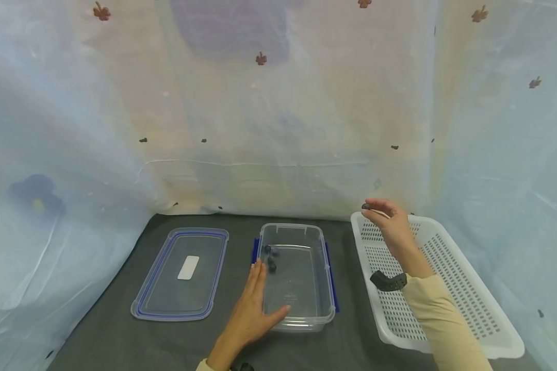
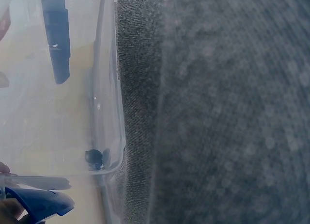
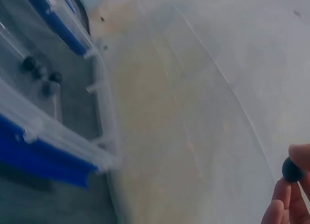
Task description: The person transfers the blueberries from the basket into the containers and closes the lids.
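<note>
Between the thumb and fingertips of my right hand [image 1: 394, 229] a small dark blueberry [image 3: 292, 170] is pinched. That hand is raised over the far left part of a white perforated basket [image 1: 459, 278]. My left hand [image 1: 246, 319], its fingers extended, rests against the left side of a clear plastic container [image 1: 301, 299]. Several dark blueberries [image 1: 272, 268] lie inside near the container's left wall. In the left wrist view, one blueberry [image 2: 94, 158] shows through the clear plastic by a corner.
A clear lid [image 1: 162, 299] with a blue seal and a white label lies left of the container. Blue clip flaps [image 1: 332, 278] hang at the container's sides. Dark cloth [image 1: 111, 335] covers the table, and a patterned curtain [image 1: 306, 180] stands behind it.
</note>
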`<state>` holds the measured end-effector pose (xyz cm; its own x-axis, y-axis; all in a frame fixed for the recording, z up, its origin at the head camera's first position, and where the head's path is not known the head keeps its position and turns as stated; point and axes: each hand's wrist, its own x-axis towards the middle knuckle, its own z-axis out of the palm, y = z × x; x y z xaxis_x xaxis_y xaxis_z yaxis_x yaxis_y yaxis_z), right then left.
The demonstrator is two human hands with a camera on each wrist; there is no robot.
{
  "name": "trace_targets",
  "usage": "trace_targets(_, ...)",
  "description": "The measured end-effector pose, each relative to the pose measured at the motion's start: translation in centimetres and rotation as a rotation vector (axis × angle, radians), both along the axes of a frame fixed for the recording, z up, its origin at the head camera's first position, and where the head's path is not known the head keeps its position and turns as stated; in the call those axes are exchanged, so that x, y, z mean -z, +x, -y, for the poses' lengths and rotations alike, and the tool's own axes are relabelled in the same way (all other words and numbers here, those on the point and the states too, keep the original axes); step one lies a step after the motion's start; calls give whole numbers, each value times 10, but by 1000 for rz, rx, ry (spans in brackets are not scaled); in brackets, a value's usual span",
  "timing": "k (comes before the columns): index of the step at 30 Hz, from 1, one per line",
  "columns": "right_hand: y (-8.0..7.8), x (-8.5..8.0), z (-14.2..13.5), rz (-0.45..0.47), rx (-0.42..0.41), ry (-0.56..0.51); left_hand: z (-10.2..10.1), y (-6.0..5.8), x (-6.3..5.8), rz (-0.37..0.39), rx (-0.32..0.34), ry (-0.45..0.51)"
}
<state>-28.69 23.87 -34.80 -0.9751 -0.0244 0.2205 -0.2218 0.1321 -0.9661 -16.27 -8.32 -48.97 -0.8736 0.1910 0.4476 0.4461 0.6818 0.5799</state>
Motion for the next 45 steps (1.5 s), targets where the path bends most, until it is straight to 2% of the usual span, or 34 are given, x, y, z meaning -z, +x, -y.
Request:
trace_targets(11,-3,12,46,6,-126,-24,0,-2,1,-3,-3,-9)
trace_targets(20,-5,24,94,6,-157,50,-1,-3,3,-28,2,-13)
trace_targets(23,-7,31,111,2,-182,64,-1,-3,2,-29,5,-7)
trace_targets(27,-12,44,131,1,-170,83,-1,-2,1,-10,10,2)
trace_targets(31,-16,53,146,42,-156,134,0,-1,1,8,7,7)
trace_targets(38,-31,66,163,115,-203,169,1,0,0,21,7,12)
trace_targets(41,-37,73,167,163,-178,185,1,1,-1,28,8,13)
trace_targets(45,-40,81,170,248,-107,188,0,1,0,28,10,17)
